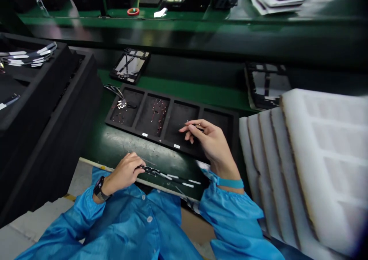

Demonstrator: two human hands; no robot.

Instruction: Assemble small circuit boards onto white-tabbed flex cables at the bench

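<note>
My left hand (124, 173) is closed around one end of a thin black strip with white patches (168, 175), which lies along the near edge of the green bench. My right hand (208, 139) hovers over the third compartment of a black foam parts tray (169, 140), fingers pinched on a slim tool or part too small to name. The tray's left compartments hold several tiny reddish parts (159, 116). Tweezers (116, 93) rest at the tray's far left corner.
Stacked white foam trays (316, 164) fill the right side. Black foam bins (43, 110) with white-tipped strips (27, 56) stand at the left. A black frame (130, 65) and another (266, 85) lie on the belt behind the tray. A red tape roll (133, 11) sits far back.
</note>
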